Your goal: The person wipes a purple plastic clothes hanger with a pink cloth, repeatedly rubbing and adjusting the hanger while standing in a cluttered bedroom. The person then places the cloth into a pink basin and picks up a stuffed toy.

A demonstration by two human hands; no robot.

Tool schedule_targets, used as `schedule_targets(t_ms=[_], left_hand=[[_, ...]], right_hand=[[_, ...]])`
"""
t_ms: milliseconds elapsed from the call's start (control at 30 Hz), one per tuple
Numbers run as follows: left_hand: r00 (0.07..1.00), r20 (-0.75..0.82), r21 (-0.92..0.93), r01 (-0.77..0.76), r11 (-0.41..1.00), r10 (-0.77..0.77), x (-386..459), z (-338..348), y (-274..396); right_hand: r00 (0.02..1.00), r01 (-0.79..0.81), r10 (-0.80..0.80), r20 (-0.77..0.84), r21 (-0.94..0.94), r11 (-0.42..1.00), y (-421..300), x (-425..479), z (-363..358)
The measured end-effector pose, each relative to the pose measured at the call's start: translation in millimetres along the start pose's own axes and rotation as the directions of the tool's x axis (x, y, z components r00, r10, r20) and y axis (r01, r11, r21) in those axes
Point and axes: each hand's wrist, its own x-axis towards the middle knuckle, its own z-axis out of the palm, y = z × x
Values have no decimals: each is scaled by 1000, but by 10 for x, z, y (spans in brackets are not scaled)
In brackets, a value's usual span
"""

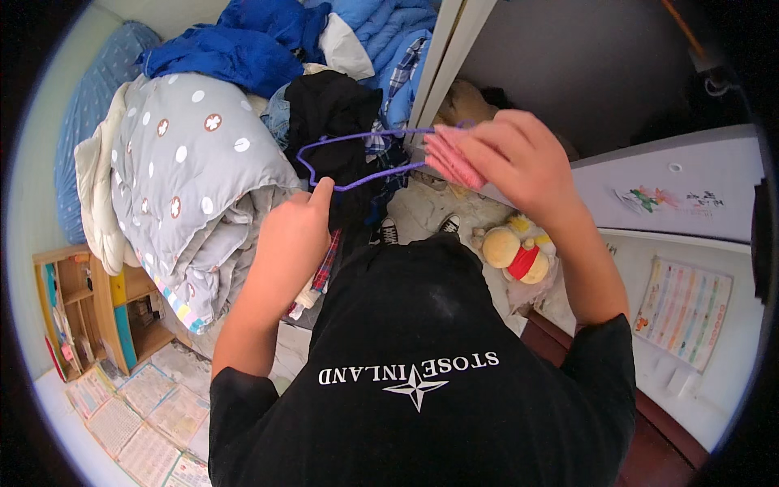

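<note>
My left hand (296,228) grips one end of a purple clothes hanger (377,178), its thumb lying against the lower corner. At the hanger's other end, my right hand (524,161) pinches a folded pink cloth (453,159) wrapped around the bars. The hanger's hook shows only partly beside the right fingers. Beneath the hanger lies a heap of dark clothing, with a black garment (331,109) on top and a plaid piece (392,161) by its edge.
A grey patterned quilt (182,134) and blue bedding (237,52) pile up at left. A plush toy (517,255) sits on the floor at right. A wooden shelf (137,316) stands at lower left; a white door frame (447,67) rises beyond the hanger.
</note>
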Motion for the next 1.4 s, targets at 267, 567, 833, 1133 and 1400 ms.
schedule_targets(t_ms=[267, 567, 833, 1133, 1400], left_hand=[[970, -211, -183, 83, 980, -121, 95, 218, 226], [865, -458, -153, 151, 977, -205, 125, 451, -107], [873, -429, -393, 49, 918, -231, 200, 498, -213], [881, -472, -110, -22, 994, -33, 392, 522, -292], [910, -408, -95, -123, 988, 74, 554, 703, -448]], right_hand=[[843, -446, 392, -368, -71, 892, -103, -31, 393], [933, -349, 336, 126, 531, 772, 78, -177, -25], [432, -84, 764, 480, 864, -496, 46, -553, 230], [158, -208, 406, 900, 432, -878, -217, -794, 427], [798, -587, 316, 514, 783, 208, -285, -486, 499]])
